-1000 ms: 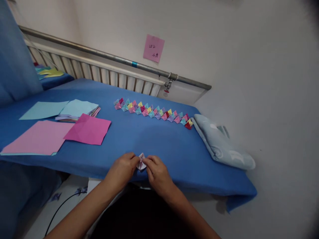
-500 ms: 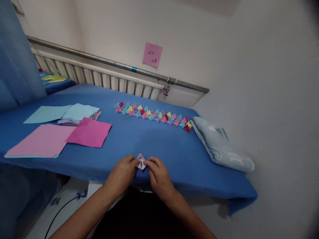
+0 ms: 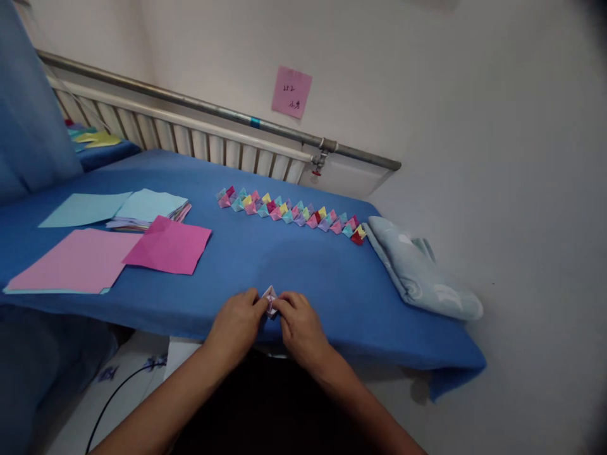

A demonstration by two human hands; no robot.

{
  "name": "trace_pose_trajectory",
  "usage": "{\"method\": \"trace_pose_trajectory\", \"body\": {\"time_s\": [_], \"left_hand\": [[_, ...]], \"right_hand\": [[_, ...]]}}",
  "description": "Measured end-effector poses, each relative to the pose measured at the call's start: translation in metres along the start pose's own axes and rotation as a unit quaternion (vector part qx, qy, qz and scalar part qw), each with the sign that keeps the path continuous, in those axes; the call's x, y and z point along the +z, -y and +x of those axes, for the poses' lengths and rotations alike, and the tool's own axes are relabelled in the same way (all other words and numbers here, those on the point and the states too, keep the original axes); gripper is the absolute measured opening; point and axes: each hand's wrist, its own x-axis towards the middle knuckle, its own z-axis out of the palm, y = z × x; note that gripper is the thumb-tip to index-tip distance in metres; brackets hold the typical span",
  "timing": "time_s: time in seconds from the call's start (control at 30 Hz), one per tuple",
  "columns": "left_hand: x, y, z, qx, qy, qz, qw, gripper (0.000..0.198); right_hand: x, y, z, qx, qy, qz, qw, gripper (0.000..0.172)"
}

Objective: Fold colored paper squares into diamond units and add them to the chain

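Between my two hands is a small pale pink-white folded paper piece (image 3: 270, 297), pointed at the top, near the front edge of the blue-covered table. My left hand (image 3: 238, 322) pinches its left side, fingers closed. From the right, my right hand (image 3: 302, 325) grips it the same way, thumb and finger on the paper. Fingertips hide parts of the folds. Beyond them, several small folded paper pieces (image 3: 288, 212) in many colours stand in a zigzag double row.
To the left lie a magenta sheet (image 3: 171, 245), pink sheets (image 3: 71, 262), a stack of coloured paper (image 3: 152, 205) and a light blue sheet (image 3: 83, 210). A folded blanket (image 3: 422, 272) rests at the right. A radiator (image 3: 190, 139) and pipe run along the wall behind a pink note (image 3: 291, 92).
My fingertips have come closer together, and the folded paper piece between them looks narrower and more squeezed. The whole view has shifted slightly.
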Motion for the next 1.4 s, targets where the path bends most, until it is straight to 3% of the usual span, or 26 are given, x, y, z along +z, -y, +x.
{"method": "trace_pose_trajectory", "body": {"time_s": [0.13,0.27,0.37,0.5,0.6,0.73,0.87,0.97,1.13,1.4], "left_hand": [[0.000,-0.002,-0.003,0.004,-0.011,0.012,1.000,0.039],[0.004,0.006,-0.007,-0.013,-0.055,-0.113,0.992,0.038],[0.007,0.014,-0.009,-0.024,-0.112,-0.214,0.970,0.031],[0.004,0.021,-0.006,-0.059,-0.160,-0.273,0.947,0.020],[0.000,0.022,0.003,-0.086,-0.143,-0.266,0.949,0.016],[-0.003,0.017,0.019,-0.064,-0.095,-0.217,0.969,0.015],[-0.005,0.013,0.027,-0.061,-0.059,-0.164,0.983,0.020],[-0.006,0.011,0.027,-0.061,-0.055,-0.148,0.985,0.024],[-0.004,0.012,0.025,-0.057,-0.051,-0.127,0.989,0.026],[-0.003,0.012,0.026,-0.055,-0.048,-0.106,0.992,0.024]], "right_hand": [[-0.001,-0.004,0.001,-0.001,-0.006,0.017,1.000,0.041],[0.000,-0.010,-0.003,0.020,-0.056,0.095,0.994,0.036],[-0.002,-0.009,-0.005,0.025,-0.076,0.136,0.987,0.028],[-0.005,-0.004,-0.005,0.031,-0.093,0.152,0.983,0.021],[-0.006,-0.002,-0.004,0.028,-0.103,0.156,0.982,0.022],[-0.006,-0.003,-0.002,0.041,-0.114,0.145,0.982,0.023],[-0.003,-0.007,0.003,0.029,-0.067,0.104,0.992,0.026],[-0.002,-0.007,0.006,0.016,-0.045,0.077,0.996,0.029],[-0.001,-0.007,0.018,0.062,-0.083,0.067,0.992,0.015],[0.003,-0.010,0.039,0.070,-0.007,-0.013,0.997,0.012]]}}
